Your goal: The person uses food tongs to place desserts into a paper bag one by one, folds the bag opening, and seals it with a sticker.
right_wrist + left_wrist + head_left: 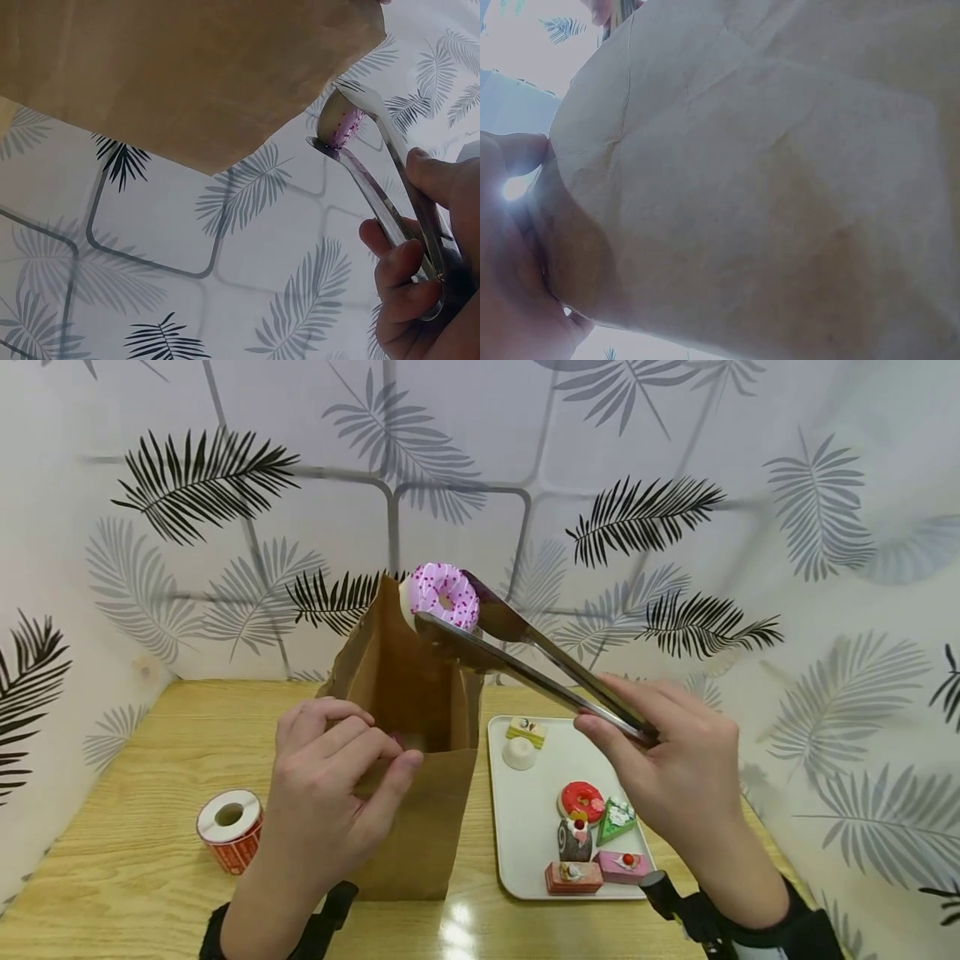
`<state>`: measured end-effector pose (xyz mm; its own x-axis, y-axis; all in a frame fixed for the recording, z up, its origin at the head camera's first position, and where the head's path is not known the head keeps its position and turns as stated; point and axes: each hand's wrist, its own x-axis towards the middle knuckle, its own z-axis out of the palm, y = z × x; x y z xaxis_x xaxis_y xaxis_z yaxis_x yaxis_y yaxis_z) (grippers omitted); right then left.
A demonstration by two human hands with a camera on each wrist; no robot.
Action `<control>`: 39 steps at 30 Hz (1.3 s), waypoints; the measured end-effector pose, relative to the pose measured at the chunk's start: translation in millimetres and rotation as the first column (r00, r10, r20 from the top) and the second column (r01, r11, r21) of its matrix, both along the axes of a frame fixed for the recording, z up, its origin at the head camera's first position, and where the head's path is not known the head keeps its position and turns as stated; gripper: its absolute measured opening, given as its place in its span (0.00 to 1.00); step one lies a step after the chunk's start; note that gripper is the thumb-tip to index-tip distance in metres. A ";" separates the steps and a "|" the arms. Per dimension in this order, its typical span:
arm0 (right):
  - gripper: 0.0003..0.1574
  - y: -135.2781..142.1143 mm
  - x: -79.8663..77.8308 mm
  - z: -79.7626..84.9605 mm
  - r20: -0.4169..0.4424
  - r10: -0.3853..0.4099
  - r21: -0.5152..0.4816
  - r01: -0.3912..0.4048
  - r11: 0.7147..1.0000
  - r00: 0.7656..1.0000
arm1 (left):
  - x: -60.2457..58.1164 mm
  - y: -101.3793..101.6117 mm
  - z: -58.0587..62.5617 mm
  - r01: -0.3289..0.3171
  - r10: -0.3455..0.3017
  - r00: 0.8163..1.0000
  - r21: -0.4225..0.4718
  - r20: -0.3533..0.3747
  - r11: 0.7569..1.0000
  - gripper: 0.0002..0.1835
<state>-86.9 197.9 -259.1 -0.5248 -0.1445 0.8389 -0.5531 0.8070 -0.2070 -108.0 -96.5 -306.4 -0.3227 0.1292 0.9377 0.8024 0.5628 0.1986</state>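
Observation:
My right hand (678, 760) grips metal tongs (525, 673), pinching a pink-frosted toy donut (429, 587) with dark pink sprinkles between their tips. The donut is up at the far rim of an open brown paper bag (420, 835). At the bag's near left edge, my left hand (337, 785) holds the rim between thumb and curled fingers. The bag's paper (765, 187) fills most of the left wrist view, the thumb against its edge. From the right wrist view, the donut (330, 120) shows its pale underside beside the bag's edge. Most of the bag's inside is hidden.
Right of the bag, a white tray (517, 827) carries several toy sweets, among them a red donut (576, 800), a green triangular cake (618, 821) and a chocolate roll (573, 843). A roll of red labels (234, 843) stands to the left. Leaf-patterned cloth hangs behind the wooden table (165, 760).

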 end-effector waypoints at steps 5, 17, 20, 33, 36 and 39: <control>0.30 -9.2 -1.9 -0.3 0.022 0.036 0.003 -0.036 0.999 0.999 | -0.2 -1.0 -0.1 -0.004 0.004 1.000 -0.004 0.006 1.000 0.26; 0.30 -11.7 -5.8 -5.6 0.034 0.047 0.019 -0.048 0.999 0.998 | -1.5 -1.8 1.0 -0.004 0.004 1.000 -0.002 0.002 1.000 0.26; 0.29 -8.8 -5.8 -6.2 0.037 0.043 -0.006 -0.043 0.999 0.998 | -1.6 -1.4 1.0 -0.005 0.005 1.000 -0.002 0.000 1.000 0.26; 0.31 5.8 -5.2 -7.7 0.054 -0.024 0.017 0.023 1.000 0.998 | -1.7 0.6 0.0 -0.006 0.006 1.000 0.000 -0.016 1.000 0.26; 0.31 8.3 -4.4 -9.4 0.078 -0.024 0.030 0.021 0.999 0.997 | -1.5 0.7 -0.1 -0.005 0.005 1.000 -0.001 -0.015 1.000 0.26; 0.29 11.4 -4.3 -11.3 0.078 -0.022 0.041 0.019 0.999 0.997 | -1.5 1.0 0.0 -0.005 0.005 1.000 -0.002 -0.015 1.000 0.26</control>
<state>-91.2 209.3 -270.3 -0.5916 -0.1659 0.7890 -0.5198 0.8266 -0.2159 -109.5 -95.5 -306.4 -0.3090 0.1293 0.9423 0.8027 0.5669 0.1854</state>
